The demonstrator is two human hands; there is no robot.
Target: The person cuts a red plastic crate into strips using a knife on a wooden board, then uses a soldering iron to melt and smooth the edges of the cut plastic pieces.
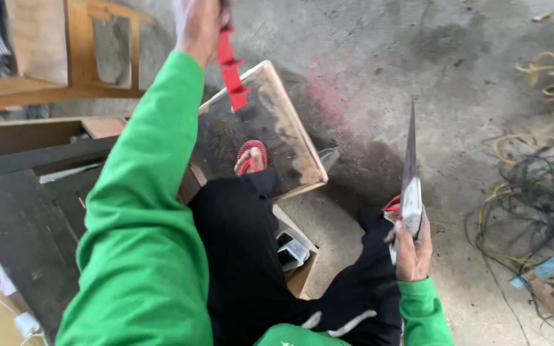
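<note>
My left hand (198, 25) is raised high at the top of the view and grips a red notched plastic strip (231, 70) that hangs down from the fist. My right hand (411, 247) is low on the right, closed on the handle of a long knife (410, 163) whose blade points away from me. Both arms wear green sleeves. Below the red strip lies a shallow wooden tray (302, 154) with a dark stained bottom, and my left foot in a red sandal (251, 157) rests on it. My legs are in black trousers.
Wooden furniture frames (65, 57) stand at the upper left, dark boards (27, 224) at the left. A tangle of black and yellow wires (533, 186) covers the concrete floor on the right. A small wooden box (299, 256) sits between my legs.
</note>
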